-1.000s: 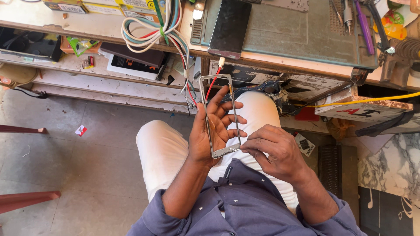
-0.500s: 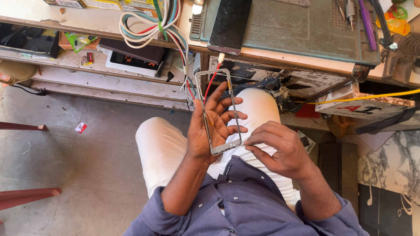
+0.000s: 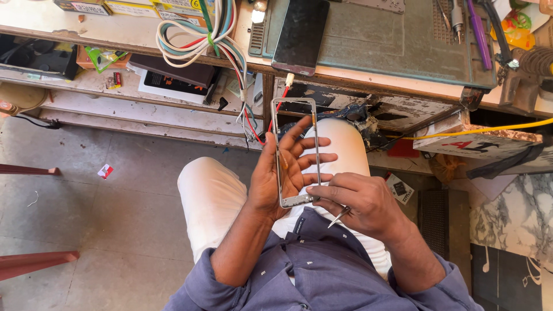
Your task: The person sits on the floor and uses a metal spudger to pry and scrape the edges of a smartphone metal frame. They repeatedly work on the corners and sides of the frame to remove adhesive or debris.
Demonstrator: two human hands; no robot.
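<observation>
Just above the middle of the frame the left hand [image 3: 282,173] holds a thin silver phone frame [image 3: 295,151], an open rectangle with nothing in its middle, standing nearly upright in the picture; the frame lies across the open palm, the fingers spread wide behind it and showing through the opening, the thumb along its left rail; the right hand [image 3: 357,198], just right of centre and a little lower, touches the frame's lower right corner with its fingertips and is closed about a slim pair of metal tweezers [image 3: 340,216] whose point sticks out below the hand toward the lower left; both hands hover over the person's lap, above white trousers [image 3: 213,196] and a blue-grey shirt [image 3: 322,270] that fills the bottom centre; along the top of the frame runs a worn workbench [image 3: 138,40] with a grey-green work mat [image 3: 380,40] at upper centre and right, and a dark phone [image 3: 300,34] lies face down on the mat's left edge, partly overhanging the bench; a bundle of coloured wires [image 3: 196,43] loops at upper centre-left and trails down toward the frame's top; a yellow cable [image 3: 478,131] crosses at right; a tiled floor [image 3: 69,207] fills the left
</observation>
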